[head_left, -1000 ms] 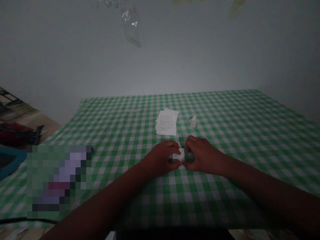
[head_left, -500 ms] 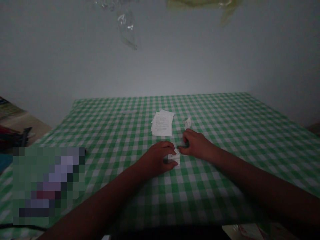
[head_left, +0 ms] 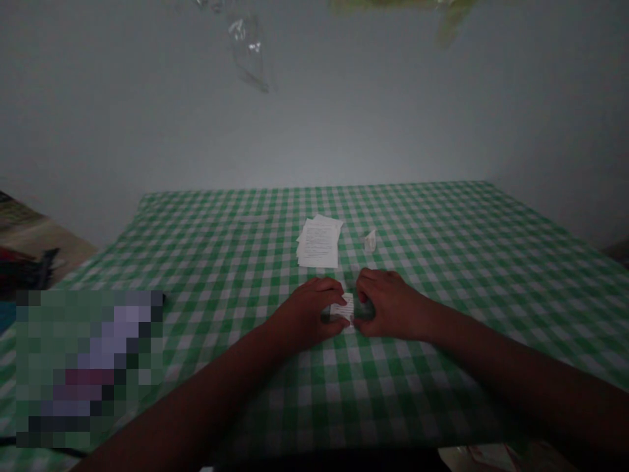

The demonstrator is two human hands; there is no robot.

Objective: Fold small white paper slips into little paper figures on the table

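Observation:
A small white piece of printed paper [head_left: 346, 305] lies on the checked cloth between my hands. My left hand [head_left: 314, 311] spans it from the left, with the fingertips on its upper part and the thumb on its lower edge. At its right side, my right hand [head_left: 388, 305] has its fingers curled in and its thumb at the lower right corner. How firmly the right fingers grip the edge is hard to see in the dim light. A stack of printed sheets [head_left: 319, 244] lies just beyond my hands.
To the right of the stack is a small crumpled scrap of paper [head_left: 370, 240]. A green-and-white checked tablecloth [head_left: 236, 262] covers the table, which meets a pale wall [head_left: 314, 131]. A blurred-out object [head_left: 98, 367] lies at the left, near a dark cable [head_left: 63, 451].
My right hand has moved toward me along the paper's right edge, from the upper corner to the lower one. My left hand stays in place on the paper.

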